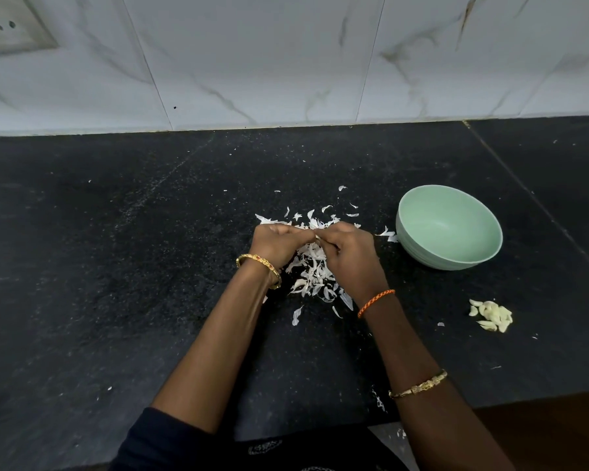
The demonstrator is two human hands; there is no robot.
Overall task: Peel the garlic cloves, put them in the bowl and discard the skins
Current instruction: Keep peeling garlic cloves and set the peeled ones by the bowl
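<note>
head view: we had both hands, left hand (276, 244) and right hand (346, 248), pinching a garlic clove (317, 236) mid-peel; peeled cloves (492, 315) lay outside the empty bowl (422, 248), skins (312, 273) undiscarded.

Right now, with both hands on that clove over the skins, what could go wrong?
1. The clove pinched between the left hand and right hand could slip into the skins below and be hard to spot.
2. The peeled cloves lie on the counter near its front edge, not in the bowl; a forearm could knock them off.
3. Loose skins could drift further.
</note>
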